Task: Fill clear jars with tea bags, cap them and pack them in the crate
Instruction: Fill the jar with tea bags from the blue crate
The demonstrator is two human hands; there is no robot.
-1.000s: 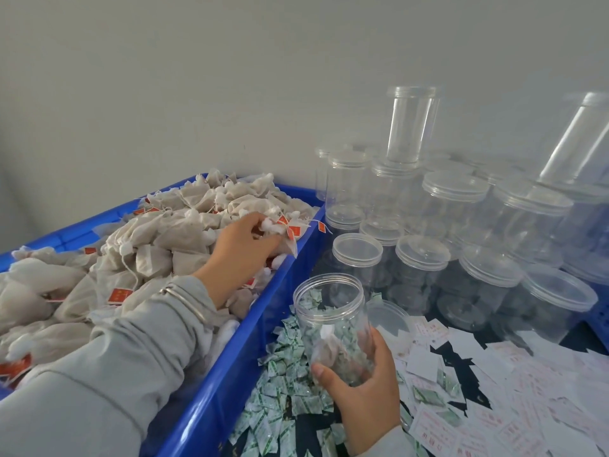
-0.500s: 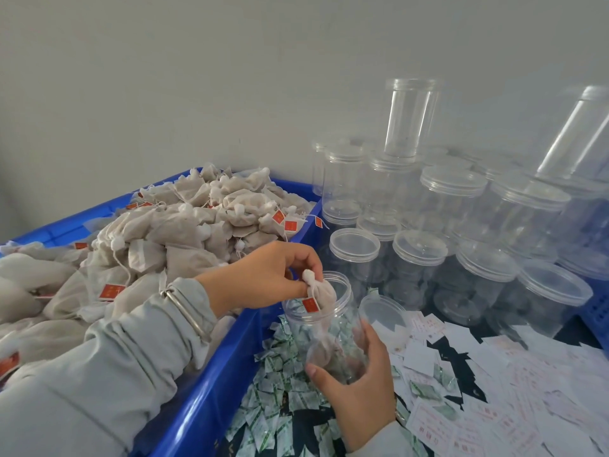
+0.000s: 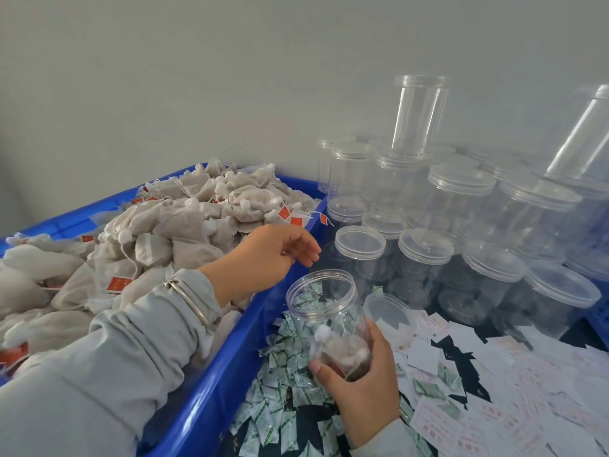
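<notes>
My right hand [image 3: 361, 387] grips the lower part of an uncapped clear jar [image 3: 324, 311], tilted a little to the left. A few tea bags [image 3: 342, 351] lie at its bottom. My left hand [image 3: 270, 255] hovers just above and left of the jar's mouth, fingers loosely curled and holding nothing. Left of it, a blue crate [image 3: 211, 390] is heaped with beige tea bags [image 3: 171, 225] carrying red tags. A loose clear lid [image 3: 387, 313] lies right beside the jar.
Several capped clear jars [image 3: 425, 258] are stacked at the back right against the wall, with two taller jars [image 3: 418, 117] on top. Small green-and-white sachets [image 3: 283, 384] and white paper slips [image 3: 494, 407] cover the dark table in front.
My left hand took a tea bag from the crate, carried it to the jar's mouth and let it go. The bag now lies inside the jar, and the hand has lifted away.
</notes>
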